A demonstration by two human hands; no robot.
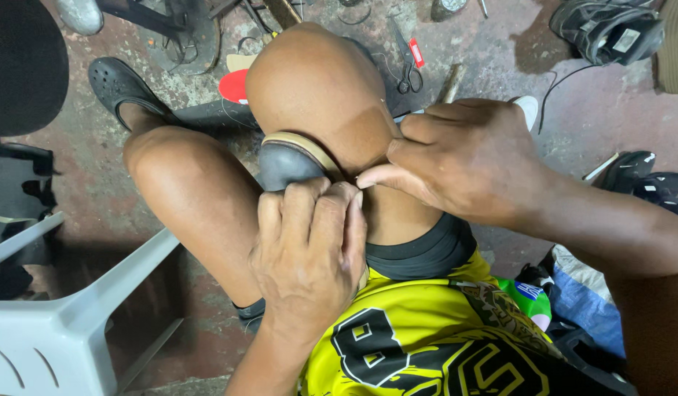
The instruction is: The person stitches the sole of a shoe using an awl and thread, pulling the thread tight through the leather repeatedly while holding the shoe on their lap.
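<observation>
Wedged between the knees at centre, the dark shoe (287, 163) is gripped by the curled left hand (309, 253) from six o'clock, while the right hand (463, 158), from three o'clock, pinches its tan edge, scissors (406, 70) at twelve o'clock.

The floor (500, 51) is rough, stained concrete, reddish-grey and littered. A white plastic chair (53, 330) stands at the lower left, with a black seat (20, 62) above it. Scissors (406, 70) lie near the top, beside a red scrap (233, 86). Dark shoes (610, 29) sit top right, and more shoes (643, 172) lie at the right edge.
</observation>
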